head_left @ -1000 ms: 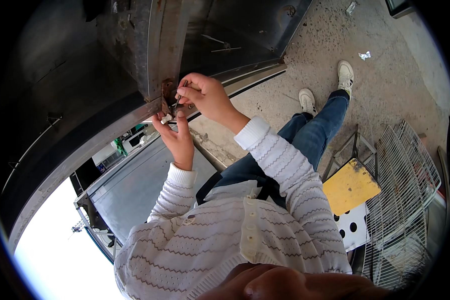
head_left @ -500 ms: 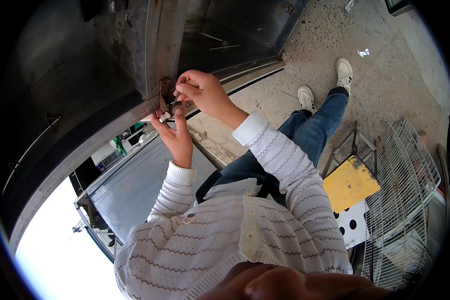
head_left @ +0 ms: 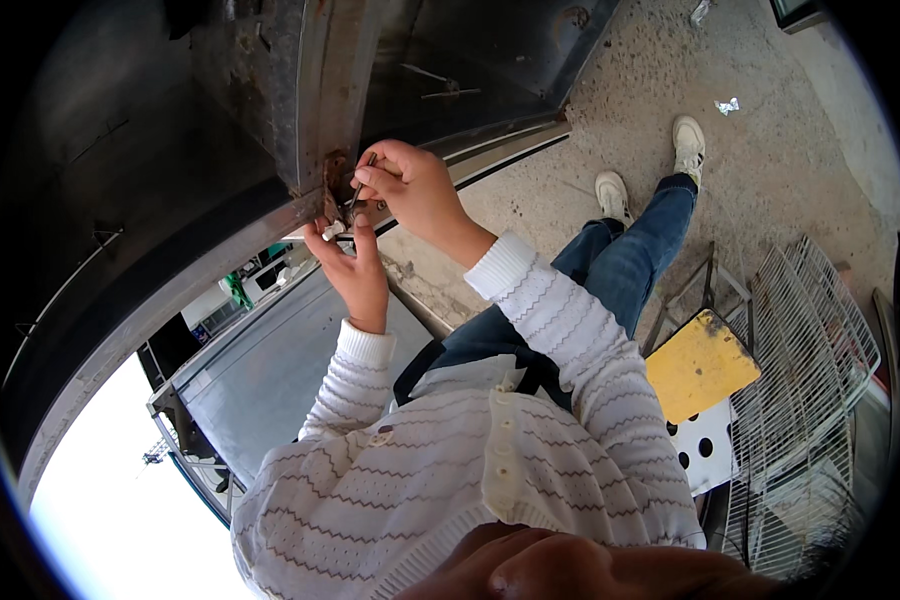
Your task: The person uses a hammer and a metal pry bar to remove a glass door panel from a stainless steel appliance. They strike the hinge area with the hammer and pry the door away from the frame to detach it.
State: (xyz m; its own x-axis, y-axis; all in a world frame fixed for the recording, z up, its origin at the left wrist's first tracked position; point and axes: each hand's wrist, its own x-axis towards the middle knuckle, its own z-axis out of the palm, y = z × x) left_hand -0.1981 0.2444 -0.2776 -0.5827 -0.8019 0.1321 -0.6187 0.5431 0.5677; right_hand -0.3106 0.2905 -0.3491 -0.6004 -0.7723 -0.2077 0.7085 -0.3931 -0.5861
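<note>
My right hand (head_left: 420, 195) pinches a thin dark metal rod (head_left: 360, 190) between thumb and fingertips, its lower end pointing at a rusty bracket (head_left: 334, 178). The bracket sits at the foot of a metal post (head_left: 328, 90), where it meets the cabinet's long edge. Just below, my left hand (head_left: 358, 280) closes thumb and fingers about a small white piece (head_left: 333, 230) beside the bracket. Whether that piece is loose or fixed to the bracket, I cannot tell. The rod's tip is partly hidden behind my left thumb.
Dark metal cabinet walls (head_left: 150, 140) rise at the left, with a dark panel (head_left: 460, 70) beyond the post. A grey metal surface (head_left: 280, 360) lies below my left arm. At the right are a yellow-topped stool (head_left: 703, 367) and white wire racks (head_left: 810, 340) on the concrete floor (head_left: 660, 70).
Both hands stay at the bracket with only a tiny shift. The rod and the white piece sit almost where they were.
</note>
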